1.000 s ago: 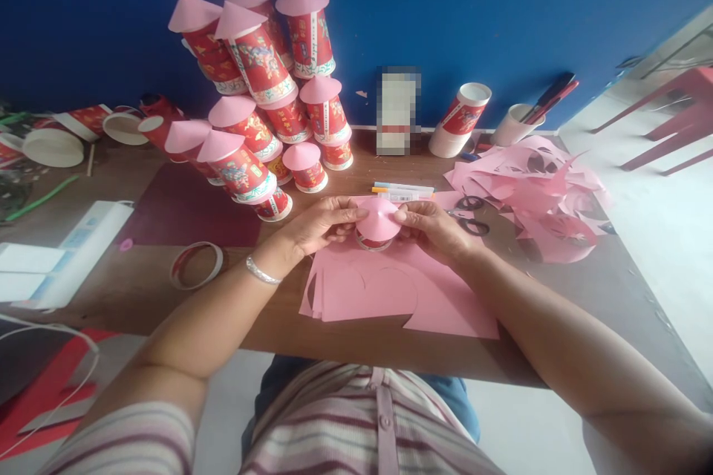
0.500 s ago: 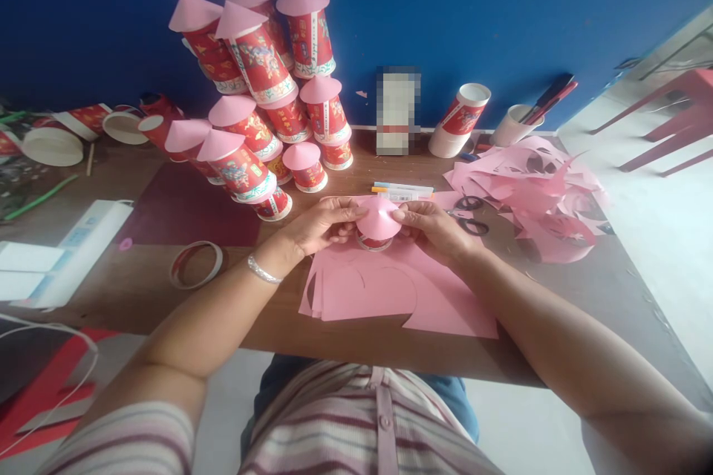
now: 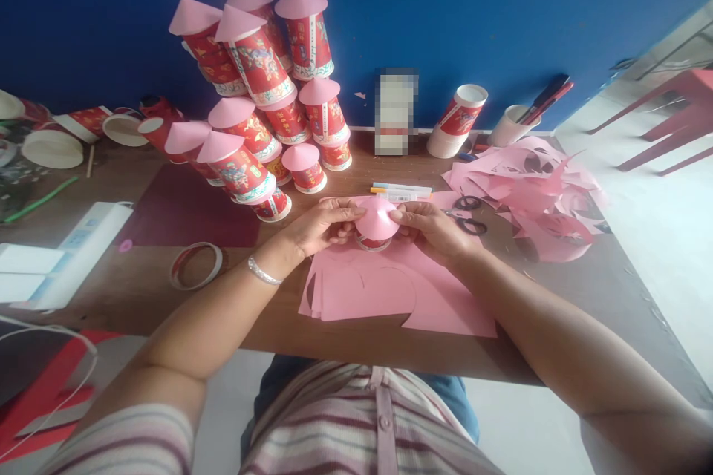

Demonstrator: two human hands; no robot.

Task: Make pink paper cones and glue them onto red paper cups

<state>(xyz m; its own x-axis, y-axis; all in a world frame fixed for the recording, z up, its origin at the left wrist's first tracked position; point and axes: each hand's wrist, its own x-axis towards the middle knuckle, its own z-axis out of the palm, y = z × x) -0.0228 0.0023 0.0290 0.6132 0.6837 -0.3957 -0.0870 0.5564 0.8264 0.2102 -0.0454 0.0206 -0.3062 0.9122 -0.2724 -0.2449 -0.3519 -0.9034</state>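
Observation:
Between my hands, a pink paper cone sits on top of a red paper cup, of which only the lower rim shows. My left hand pinches the cone's left edge between thumb and fingers. On the opposite edge, my right hand grips it the same way. Cup and cone stand on sheets of pink paper marked with curved pencil lines. A pair of scissors lies just beyond my right hand, and pens lie behind the cone.
At the back left stand several stacked red cups with pink cone tops. Pink paper scraps are heaped on the right. A tape roll lies left. Along the blue wall are a cup stack and a pen cup.
Both hands keep their hold on the cone with hardly any movement. The whole view has shifted very slightly.

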